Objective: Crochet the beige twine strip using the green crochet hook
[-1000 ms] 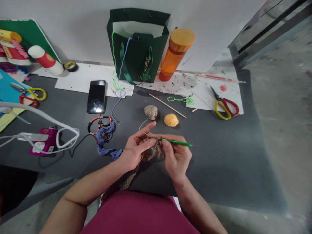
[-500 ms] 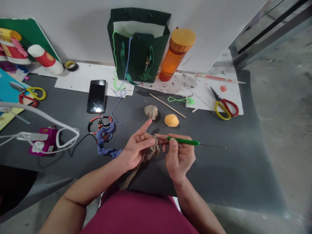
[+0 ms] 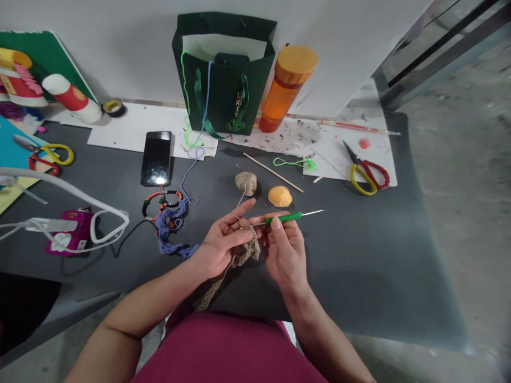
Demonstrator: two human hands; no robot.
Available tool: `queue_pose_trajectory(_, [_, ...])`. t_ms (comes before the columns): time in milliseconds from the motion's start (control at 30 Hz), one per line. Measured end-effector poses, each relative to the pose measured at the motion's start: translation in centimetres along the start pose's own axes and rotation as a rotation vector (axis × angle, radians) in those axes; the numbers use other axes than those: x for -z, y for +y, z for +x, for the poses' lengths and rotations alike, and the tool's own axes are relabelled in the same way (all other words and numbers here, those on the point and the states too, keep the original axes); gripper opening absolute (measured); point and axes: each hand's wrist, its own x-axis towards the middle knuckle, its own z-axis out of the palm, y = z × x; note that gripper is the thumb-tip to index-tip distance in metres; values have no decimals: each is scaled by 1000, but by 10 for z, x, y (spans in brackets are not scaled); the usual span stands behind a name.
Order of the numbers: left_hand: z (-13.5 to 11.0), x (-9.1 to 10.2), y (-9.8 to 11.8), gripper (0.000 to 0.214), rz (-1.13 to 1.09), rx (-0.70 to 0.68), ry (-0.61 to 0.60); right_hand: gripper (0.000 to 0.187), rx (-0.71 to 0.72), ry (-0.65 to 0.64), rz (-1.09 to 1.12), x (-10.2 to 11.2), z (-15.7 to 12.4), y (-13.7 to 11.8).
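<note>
While left hand [image 3: 219, 246] pinches lacework [image 3: 250, 249], slim hook [image 3: 290, 217], round yarn [image 3: 245, 183]

We look across a dark grey tabletop [image 3: 379, 276] against a plain white wall [image 3: 131, 48], mottled grey concrete floor [image 3: 459, 159] showing rightward.

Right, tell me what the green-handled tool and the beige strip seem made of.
Green-handled tool: handle probably plastic, smooth and solidly coloured; shaft likely polished metal, thin with a bright glint. Beige strip: matte yarn, perhaps cotton, showing openwork loops.
</note>
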Motion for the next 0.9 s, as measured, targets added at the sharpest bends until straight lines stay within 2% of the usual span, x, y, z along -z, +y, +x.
queue_pose_trajectory(133, [-2,0,-3,66,100,-124,56,14,122,56,-81,-1,-4,0])
queue_pose_trajectory(233, [-3,1,-6,71,173,-216,89,7,323,27,-306,1,-6,-4])
queue_pose_trajectory(300, [-4,1,-8,72,217,-261,112,15,492,-22,-420,1,-7,-6])
queue_pose_trajectory(367, [-4,1,-9,71,236,-285,109,25,572,-31,-417,-1,-8,-6])
queue_pose_trajectory(433, [-4,2,-10,71,216,-263,81,25,508,0,-322,-2,-8,-4])
queue_pose_trajectory(567, [-1,1,-5,67,95,-101,41,3,241,40,-47,1,-1,3])
queue_pose_trajectory(667, [0,-1,1,58,6,-22,30,9,128,12,33,5,4,5])
queue_pose_trajectory(800, [0,-2,7,50,-41,2,22,15,136,-26,-45,11,6,1])
queue_pose_trajectory(900, [0,-2,7,50,-22,-9,30,15,208,-26,-198,14,3,-5])
